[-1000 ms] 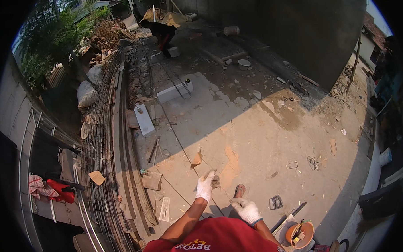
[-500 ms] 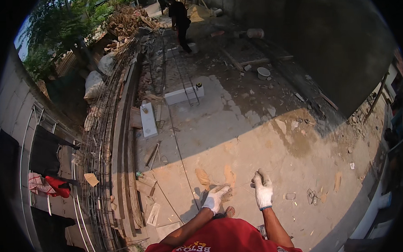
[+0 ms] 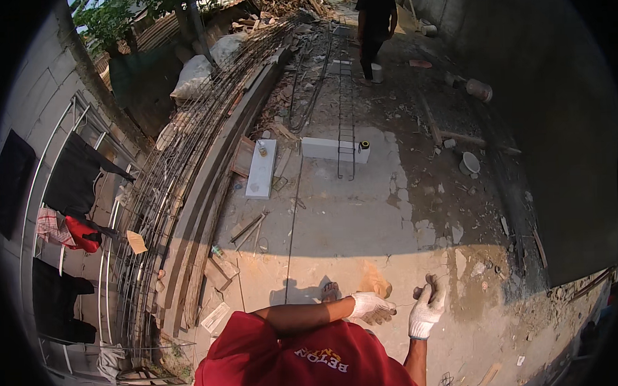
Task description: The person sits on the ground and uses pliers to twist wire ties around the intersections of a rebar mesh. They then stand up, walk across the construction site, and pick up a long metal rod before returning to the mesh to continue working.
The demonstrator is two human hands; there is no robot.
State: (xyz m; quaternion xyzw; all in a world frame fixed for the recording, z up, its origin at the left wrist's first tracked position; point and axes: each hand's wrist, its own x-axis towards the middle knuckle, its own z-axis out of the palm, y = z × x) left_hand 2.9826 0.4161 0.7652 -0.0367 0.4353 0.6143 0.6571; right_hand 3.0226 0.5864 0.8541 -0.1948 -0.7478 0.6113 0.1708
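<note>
My left hand (image 3: 373,308), in a white knit glove, reaches across my front. Its fingers are stretched out sideways toward the right, and I see nothing held in them. To its right is my right hand (image 3: 427,311), also gloved in white, with dark-stained fingertips pointing up. Thumb and fingers stand a little apart there, and no object shows between them. The two hands do not touch. Below them lies the sunlit concrete floor (image 3: 332,263), with a tan patch (image 3: 373,278) just beyond the left hand.
Long rebar (image 3: 179,174) and wooden beams (image 3: 207,196) run along the left. Ahead lie a white block (image 3: 321,149), a tape measure (image 3: 364,145), a rebar frame (image 3: 346,117) and a white slab (image 3: 261,177). A bucket (image 3: 469,163) sits right; a person (image 3: 375,27) stands far ahead.
My view has turned left, so the scene has shifted rightward. My left forearm now lies more across my body. The person ahead appears more upright.
</note>
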